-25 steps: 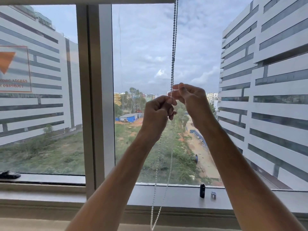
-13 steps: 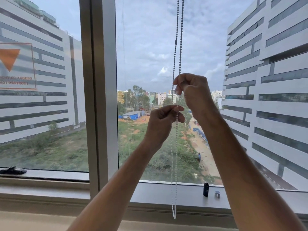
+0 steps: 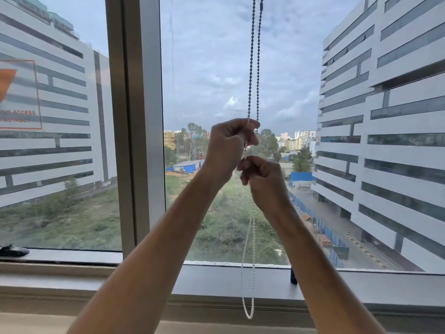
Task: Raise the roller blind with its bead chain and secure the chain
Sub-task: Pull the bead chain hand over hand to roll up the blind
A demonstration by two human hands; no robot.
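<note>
A bead chain (image 3: pixel 254 59) hangs in two strands in front of the window glass, and its loop ends just below the sill. My left hand (image 3: pixel 228 148) is the upper one and pinches the chain with curled fingers at about mid height of the window. My right hand (image 3: pixel 261 175) sits just beneath it and grips the chain in a fist. Below my hands the white loop of the chain hangs slack. The roller blind itself is out of view above the frame.
A grey window mullion (image 3: pixel 134 121) stands left of my hands. A small dark cylinder (image 3: pixel 293 277) sits on the window sill (image 3: pixel 216 280) behind my right forearm. A black window handle (image 3: pixel 13 250) lies on the left sill. An orange-framed sticker (image 3: pixel 19 97) is on the left pane.
My left hand has risen from below my right to above it on the chain. My right hand has come down with the chain.
</note>
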